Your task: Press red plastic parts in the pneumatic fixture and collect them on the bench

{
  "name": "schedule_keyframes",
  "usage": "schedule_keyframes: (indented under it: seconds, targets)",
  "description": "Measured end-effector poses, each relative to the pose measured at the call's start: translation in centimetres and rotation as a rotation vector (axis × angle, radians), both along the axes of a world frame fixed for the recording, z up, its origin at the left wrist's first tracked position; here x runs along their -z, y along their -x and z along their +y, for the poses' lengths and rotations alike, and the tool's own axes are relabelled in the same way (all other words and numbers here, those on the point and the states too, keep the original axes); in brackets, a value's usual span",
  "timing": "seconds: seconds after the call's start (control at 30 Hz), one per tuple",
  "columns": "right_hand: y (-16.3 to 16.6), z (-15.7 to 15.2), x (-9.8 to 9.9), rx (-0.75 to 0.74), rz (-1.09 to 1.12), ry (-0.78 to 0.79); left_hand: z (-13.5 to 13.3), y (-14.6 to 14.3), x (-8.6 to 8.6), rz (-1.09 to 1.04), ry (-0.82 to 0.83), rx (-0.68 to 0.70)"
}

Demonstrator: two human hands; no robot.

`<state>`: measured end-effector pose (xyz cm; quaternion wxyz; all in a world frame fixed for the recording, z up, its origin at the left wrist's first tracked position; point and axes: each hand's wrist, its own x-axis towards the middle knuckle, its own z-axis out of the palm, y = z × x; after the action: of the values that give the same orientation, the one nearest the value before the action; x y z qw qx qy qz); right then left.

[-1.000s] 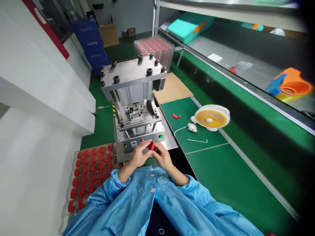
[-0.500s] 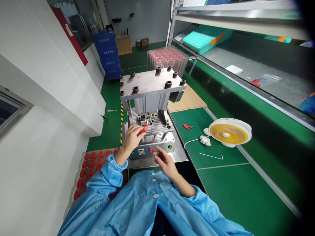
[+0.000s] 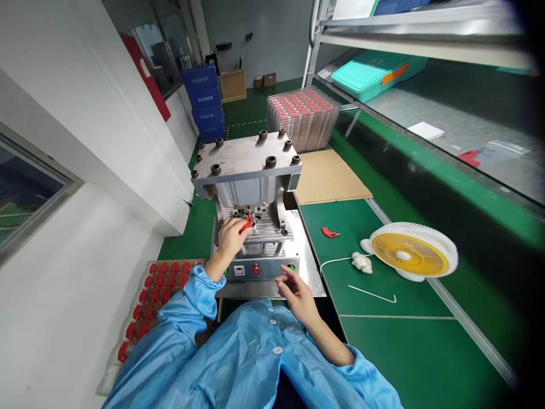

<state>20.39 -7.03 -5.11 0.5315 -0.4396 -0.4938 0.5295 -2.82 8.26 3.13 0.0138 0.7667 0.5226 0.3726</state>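
Note:
My left hand (image 3: 232, 236) is closed on a small red plastic part (image 3: 246, 224) at the metal fixture (image 3: 257, 211) on the bed of a bench press (image 3: 249, 162). Whether the part is seated there I cannot tell. My right hand (image 3: 299, 295) holds nothing. Its fingers are loosely curled and apart, just in front of the press's control panel, by the green button (image 3: 291, 267). A red button (image 3: 256, 269) and a small display (image 3: 239, 271) sit on the same panel. Another red part with a metal pin (image 3: 330, 232) lies on the green bench top to the right.
At lower left stands a tray of red parts (image 3: 147, 295). A hex key (image 3: 372, 293), a coiled white cable (image 3: 361, 262) and a yellow-and-white fan (image 3: 409, 253) occupy the right bench. Cardboard (image 3: 334, 179) and stacked clear trays (image 3: 303, 116) are behind, with a metal shelf above right.
My left hand has carried the red part forward to the fixture inside the press. The right hand stays in front of the panel, nearer its right green button. The camera view has shifted.

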Motion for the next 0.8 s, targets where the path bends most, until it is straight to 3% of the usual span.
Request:
schedule_keyframes:
  seconds: [0.3, 0.53, 0.8]
  targets:
    - [-2.4, 1.3, 0.0, -0.089, -0.015, -0.013, -0.4, -1.2, 0.2, 0.038, -0.049, -0.120]
    - [-3.6, 1.9, 0.1, -0.156, -0.048, 0.010, 0.2, 1.4, -1.0, 0.114, 0.092, 0.059]
    - [-3.2, 2.7, 0.2, -0.201, -0.065, 0.015, 0.3, 1.2, -1.0, 0.161, 0.082, 0.002]
